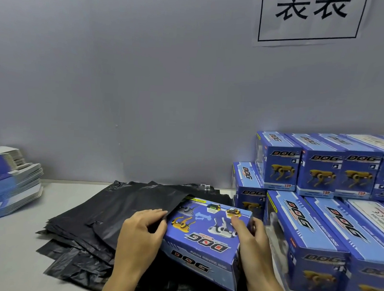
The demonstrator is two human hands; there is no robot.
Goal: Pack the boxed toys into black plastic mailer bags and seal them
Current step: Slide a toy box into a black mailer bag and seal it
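A blue toy box (204, 236) printed "DOG" lies flat near the front edge of the table (10, 247), its far left corner tucked under the lifted mouth of a black mailer bag (140, 200). The left hand (143, 226) pinches that bag's open edge where it meets the box's left side, fingers curled over the plastic. The right hand (251, 233) grips the box's right end, thumb on the top face and fingers wrapped round the side.

The bag is the top one of a loose stack of black mailer bags (76, 246) fanned across the middle of the table, reaching from the back edge at the wall to the front edge. Just right of the held box, filling the table's right side up to the wall, stand stacked toy boxes (315, 216), the nearest almost touching the right hand. At the left edge sits a pile of flat blue cartons (11, 181), with bare table between it and the bags. A paper sign (311, 18) hangs on the wall.
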